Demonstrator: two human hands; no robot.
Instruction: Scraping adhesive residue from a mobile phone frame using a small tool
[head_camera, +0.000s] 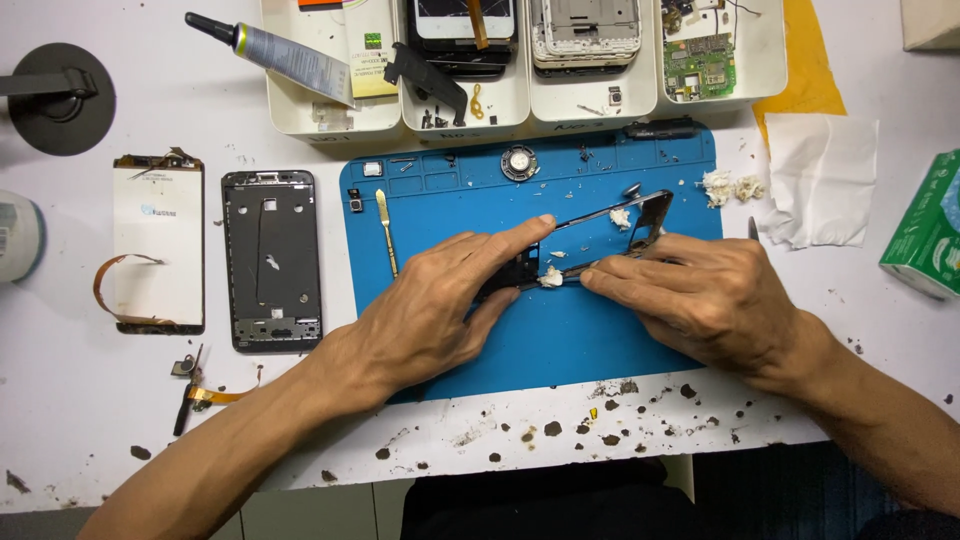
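White worktable (60, 420), chipped and speckled along its front edge, carries a blue rubber mat (560, 340) with moulded compartments. Over the mat's centre, a thin black phone frame (640, 215) is clamped between both hands. Left hand (440, 305) steadies its left end; right hand (700, 295) pinches a small white wad (551, 277) against it.

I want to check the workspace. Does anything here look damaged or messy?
Yes. The table edge is chipped and spotted with dark patches. White scraps lie scattered on the blue mat. Both hands, left hand and right hand, hold a bare phone frame.
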